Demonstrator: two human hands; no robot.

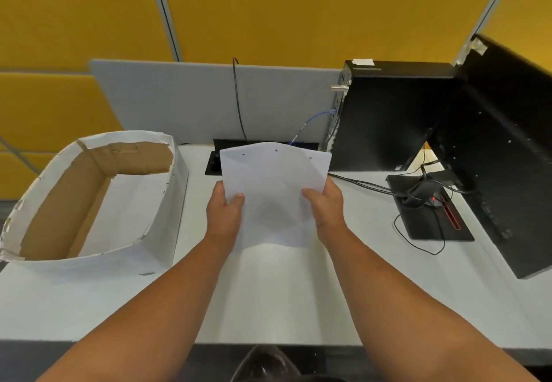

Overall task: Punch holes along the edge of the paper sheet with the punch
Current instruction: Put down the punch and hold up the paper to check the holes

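A white paper sheet point(273, 190) is held up above the white desk point(268, 292), bowed in the middle. Three small punched holes show along its far edge. My left hand point(224, 211) grips its left side with the thumb on top. At the sheet's right side, my right hand point(325, 205) grips it the same way. No punch is in view.
A large cardboard box point(89, 202) wrapped in white paper stands open at the left. A black computer tower point(385, 118), a monitor back point(501, 157) with its stand base point(430, 211) and loose cables point(373, 186) crowd the right. A grey partition point(194, 101) closes the back.
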